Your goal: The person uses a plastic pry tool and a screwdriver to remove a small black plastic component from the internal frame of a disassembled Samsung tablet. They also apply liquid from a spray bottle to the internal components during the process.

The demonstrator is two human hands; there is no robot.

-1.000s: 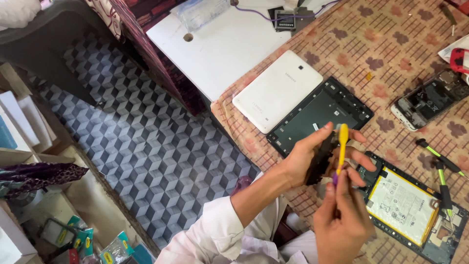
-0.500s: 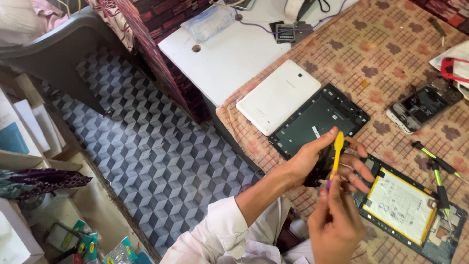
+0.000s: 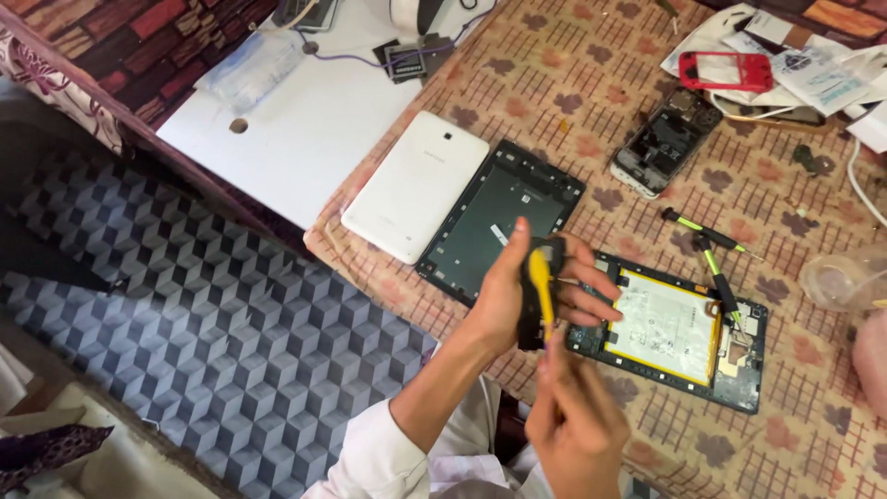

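We count two green screwdrivers (image 3: pixel 707 231) on the desk (image 3: pixel 591 102). Left hand (image 3: pixel 508 291) grips one small black part (image 3: pixel 534 305); right hand (image 3: pixel 577 425) pinches one yellow tool (image 3: pixel 540 286).

We identified an electronics repair bench: an opened tablet (image 3: pixel 679 328), a stripped phone (image 3: pixel 663 143) and screwdrivers (image 3: pixel 707 231) covered the table (image 3: pixel 591 83).
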